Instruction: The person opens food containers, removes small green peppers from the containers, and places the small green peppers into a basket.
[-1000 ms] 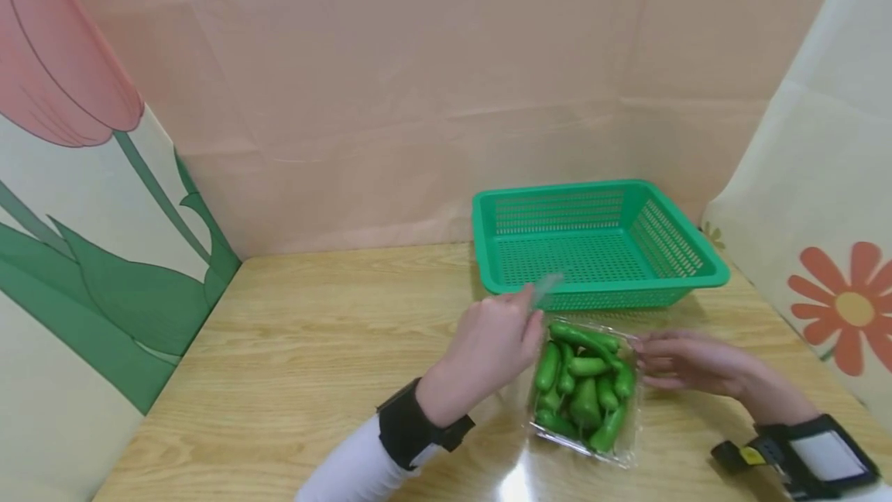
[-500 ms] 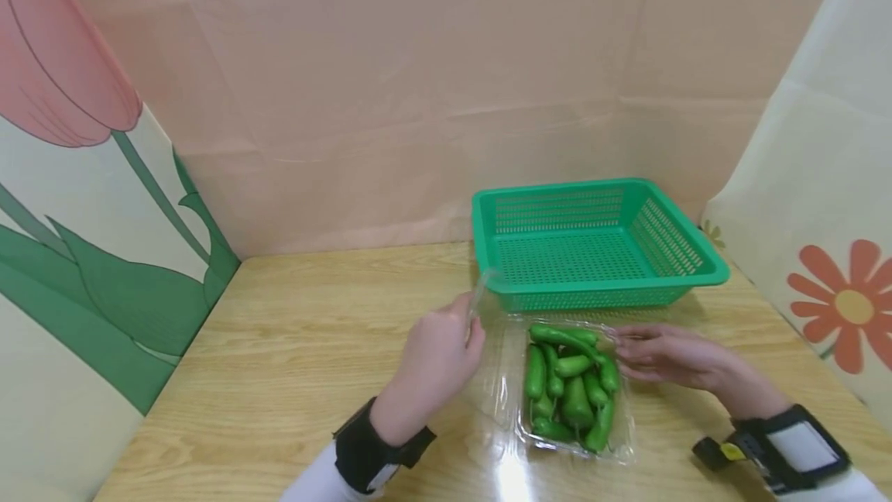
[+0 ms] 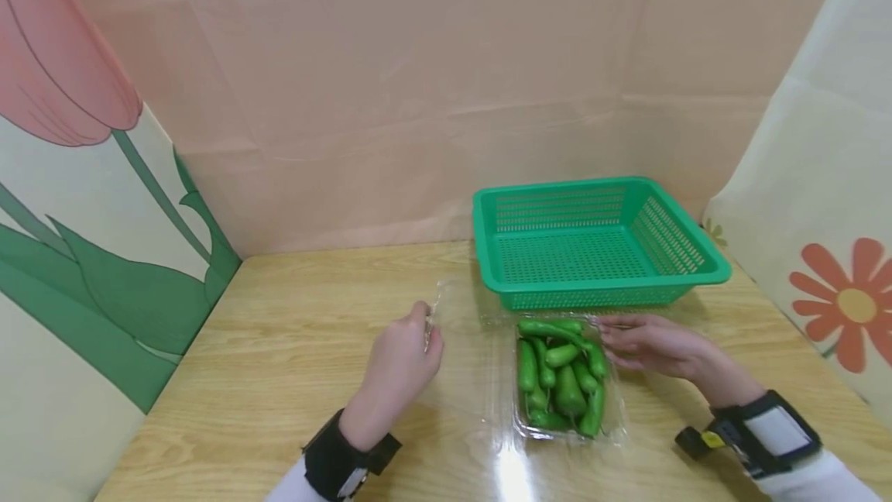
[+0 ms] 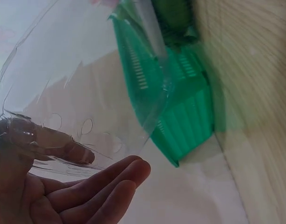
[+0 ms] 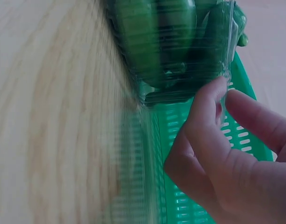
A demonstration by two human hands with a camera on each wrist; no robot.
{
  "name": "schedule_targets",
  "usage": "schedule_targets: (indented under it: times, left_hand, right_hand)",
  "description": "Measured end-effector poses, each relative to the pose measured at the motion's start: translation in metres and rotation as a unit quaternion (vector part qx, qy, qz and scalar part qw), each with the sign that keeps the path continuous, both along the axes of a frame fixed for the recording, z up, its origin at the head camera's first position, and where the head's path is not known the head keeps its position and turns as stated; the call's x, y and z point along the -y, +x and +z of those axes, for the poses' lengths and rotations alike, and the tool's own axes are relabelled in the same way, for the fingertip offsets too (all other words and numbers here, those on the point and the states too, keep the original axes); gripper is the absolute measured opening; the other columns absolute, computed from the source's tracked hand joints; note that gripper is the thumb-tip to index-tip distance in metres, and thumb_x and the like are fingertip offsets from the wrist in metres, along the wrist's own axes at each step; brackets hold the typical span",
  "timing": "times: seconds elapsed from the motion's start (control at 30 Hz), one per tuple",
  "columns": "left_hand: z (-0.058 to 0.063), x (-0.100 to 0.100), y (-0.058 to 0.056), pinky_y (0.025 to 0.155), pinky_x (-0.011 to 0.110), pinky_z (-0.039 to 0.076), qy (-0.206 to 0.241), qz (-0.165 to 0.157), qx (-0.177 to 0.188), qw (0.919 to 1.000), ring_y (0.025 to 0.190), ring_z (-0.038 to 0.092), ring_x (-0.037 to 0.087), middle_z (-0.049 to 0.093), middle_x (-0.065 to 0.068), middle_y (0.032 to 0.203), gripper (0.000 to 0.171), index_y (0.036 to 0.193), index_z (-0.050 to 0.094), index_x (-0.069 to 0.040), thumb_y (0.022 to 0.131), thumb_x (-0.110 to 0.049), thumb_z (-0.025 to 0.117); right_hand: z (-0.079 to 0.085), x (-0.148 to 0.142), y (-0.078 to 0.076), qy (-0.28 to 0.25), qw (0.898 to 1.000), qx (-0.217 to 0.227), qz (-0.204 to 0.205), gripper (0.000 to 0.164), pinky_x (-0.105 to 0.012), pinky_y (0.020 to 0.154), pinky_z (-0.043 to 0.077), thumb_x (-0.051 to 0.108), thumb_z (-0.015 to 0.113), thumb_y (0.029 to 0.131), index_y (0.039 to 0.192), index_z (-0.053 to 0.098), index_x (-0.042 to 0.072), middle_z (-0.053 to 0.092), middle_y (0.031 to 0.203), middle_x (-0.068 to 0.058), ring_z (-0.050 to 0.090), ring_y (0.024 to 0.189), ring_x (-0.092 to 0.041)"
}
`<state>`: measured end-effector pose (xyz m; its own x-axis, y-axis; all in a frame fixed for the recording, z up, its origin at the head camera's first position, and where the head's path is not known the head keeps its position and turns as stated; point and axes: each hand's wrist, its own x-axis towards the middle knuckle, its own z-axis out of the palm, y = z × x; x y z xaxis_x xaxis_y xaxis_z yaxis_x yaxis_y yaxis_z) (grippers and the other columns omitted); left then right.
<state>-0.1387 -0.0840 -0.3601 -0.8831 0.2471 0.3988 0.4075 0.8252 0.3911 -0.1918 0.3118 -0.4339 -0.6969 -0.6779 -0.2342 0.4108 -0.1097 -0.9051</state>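
A clear plastic clamshell box of green peppers sits on the table, its hinged lid swung out to the left. With thumb and fingers my left hand pinches the lid's outer edge; in the left wrist view the thumb shows through the see-through lid. My right hand is at the box's far right corner, and the right wrist view shows its thumb and index finger pinching the rim there. The peppers lie heaped inside the tray.
A green plastic basket stands just behind the box, near the back wall. Wood-grain table extends to the left. A flower-printed sheet bounds the right side.
My left hand has moved left and toward me, swinging the lid from raised above the box to lying out leftward. The box and my right hand have shifted slightly left.
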Motion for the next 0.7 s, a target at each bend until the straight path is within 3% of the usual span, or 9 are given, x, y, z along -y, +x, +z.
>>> schedule_targets:
  times: [0.33, 0.7]
  left_hand:
    - [-0.017, 0.013, -0.010, 0.030, 0.011, 0.022, -0.021, 0.034, 0.041, 0.9984, 0.035, 0.030, 0.000, 0.040, -0.008, 0.047, 0.023, 0.106, 0.061, 0.001, 0.089, -0.015, 0.060]
    - [-0.028, 0.019, -0.019, 0.029, 0.014, 0.025, -0.049, 0.057, 0.061, 0.9953, 0.036, 0.035, 0.005, 0.044, -0.004, 0.052, 0.021, 0.099, 0.061, -0.001, 0.091, -0.020, 0.058]
  right_hand:
    - [0.001, 0.007, -0.008, 0.007, 1.000, 0.000, -0.028, 0.032, -0.024, 0.093, 0.052, -0.001, 0.038, 0.099, 0.120, 0.055, 0.017, 0.061, 0.113, 0.003, 0.060, 0.101, -0.009]
    - [0.002, 0.011, -0.017, -0.009, 0.998, 0.026, -0.052, 0.029, -0.023, 0.091, 0.053, -0.001, 0.040, 0.098, 0.117, 0.054, 0.017, 0.060, 0.111, 0.001, 0.061, 0.099, -0.011]
